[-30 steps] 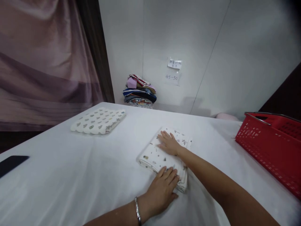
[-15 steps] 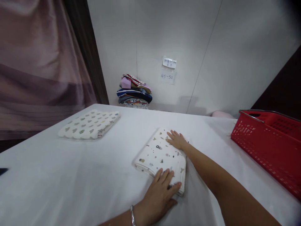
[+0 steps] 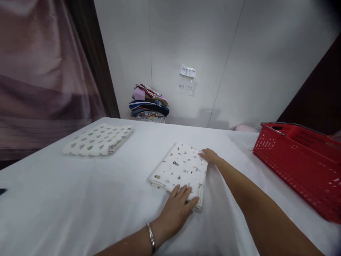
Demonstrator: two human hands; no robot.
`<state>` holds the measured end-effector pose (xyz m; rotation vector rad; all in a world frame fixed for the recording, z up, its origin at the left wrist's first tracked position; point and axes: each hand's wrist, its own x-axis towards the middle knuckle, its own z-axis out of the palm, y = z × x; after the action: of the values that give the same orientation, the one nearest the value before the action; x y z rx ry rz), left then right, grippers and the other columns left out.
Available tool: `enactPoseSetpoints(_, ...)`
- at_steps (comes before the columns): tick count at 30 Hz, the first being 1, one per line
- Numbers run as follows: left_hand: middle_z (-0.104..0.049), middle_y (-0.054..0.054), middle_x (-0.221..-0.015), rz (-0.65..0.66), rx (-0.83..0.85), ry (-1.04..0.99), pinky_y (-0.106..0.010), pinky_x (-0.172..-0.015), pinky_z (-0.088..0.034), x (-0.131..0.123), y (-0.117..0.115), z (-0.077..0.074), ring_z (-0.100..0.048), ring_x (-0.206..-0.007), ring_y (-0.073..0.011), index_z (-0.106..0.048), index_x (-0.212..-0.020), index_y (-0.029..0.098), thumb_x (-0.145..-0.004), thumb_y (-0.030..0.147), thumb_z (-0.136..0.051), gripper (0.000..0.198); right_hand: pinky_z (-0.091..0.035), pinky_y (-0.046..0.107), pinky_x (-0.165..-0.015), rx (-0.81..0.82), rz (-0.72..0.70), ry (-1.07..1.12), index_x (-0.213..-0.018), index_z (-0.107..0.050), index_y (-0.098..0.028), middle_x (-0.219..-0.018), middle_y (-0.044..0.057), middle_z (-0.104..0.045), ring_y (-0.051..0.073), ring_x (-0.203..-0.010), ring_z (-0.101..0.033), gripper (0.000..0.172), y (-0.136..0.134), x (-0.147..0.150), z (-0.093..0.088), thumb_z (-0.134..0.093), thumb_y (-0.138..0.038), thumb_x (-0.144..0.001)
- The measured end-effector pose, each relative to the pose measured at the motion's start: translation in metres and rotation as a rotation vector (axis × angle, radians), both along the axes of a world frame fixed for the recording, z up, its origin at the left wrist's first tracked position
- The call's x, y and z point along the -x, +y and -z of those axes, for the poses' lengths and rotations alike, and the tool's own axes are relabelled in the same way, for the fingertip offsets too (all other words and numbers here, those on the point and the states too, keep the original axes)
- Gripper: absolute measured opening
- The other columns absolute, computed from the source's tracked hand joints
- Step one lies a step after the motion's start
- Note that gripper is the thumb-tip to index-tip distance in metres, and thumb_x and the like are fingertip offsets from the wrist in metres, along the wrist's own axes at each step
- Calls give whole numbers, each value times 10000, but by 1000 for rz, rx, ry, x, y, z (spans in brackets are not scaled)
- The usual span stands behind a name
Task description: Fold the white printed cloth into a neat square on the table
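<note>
A folded white cloth [image 3: 181, 169] with small plant and animal-like prints lies on the white-covered table in front of me. My left hand [image 3: 177, 208], with a silver bangle at the wrist, rests on its near edge, fingers spread over the top. At the far right corner, my right hand [image 3: 209, 155] has its fingertips on the cloth and the palm outside the edge; it appears to grip that edge, though its underside is hidden. Another folded cloth [image 3: 98, 140], cream with grey-green cloud-like prints, lies apart at the far left.
A red perforated plastic basket [image 3: 293, 163] with a metal handle stands on the right of the table [image 3: 106, 199]. Beyond the far edge is a stack of folded fabrics [image 3: 149, 103] against the wall. Paper labels [image 3: 188, 72] hang there. A pink curtain [image 3: 45, 71] drapes at left.
My right hand has slid from lying flat on the cloth to its far right edge. My left hand stays on the near edge. The view has shifted slightly.
</note>
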<state>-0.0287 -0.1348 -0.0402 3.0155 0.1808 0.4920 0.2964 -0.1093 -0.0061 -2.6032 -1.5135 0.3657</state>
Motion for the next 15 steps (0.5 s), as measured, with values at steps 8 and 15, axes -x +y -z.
enactPoseSetpoints(8, -501, -40, -1295, 54, -21, 19, -476, -1048, -221, 10, 15, -10, -400, -1235, -229, -489, -1209, 266, -916, 198, -362, 327, -437, 303, -790, 38, 174, 129, -1044, -609, -123, -1124, 158, -597, 268, -994, -571, 464, -47, 0, -10, -571, -488, -759)
enactPoseSetpoints(15, -477, 19, -1321, 138, 71, 65, -476, -1051, -217, 48, 63, -31, -254, -1321, -216, -530, -1150, 309, -873, 144, -403, 347, -437, 226, -487, -16, 390, 448, -808, -588, -134, -818, 87, -626, 149, -631, -573, 384, -157, 39, -8, -595, -507, -715)
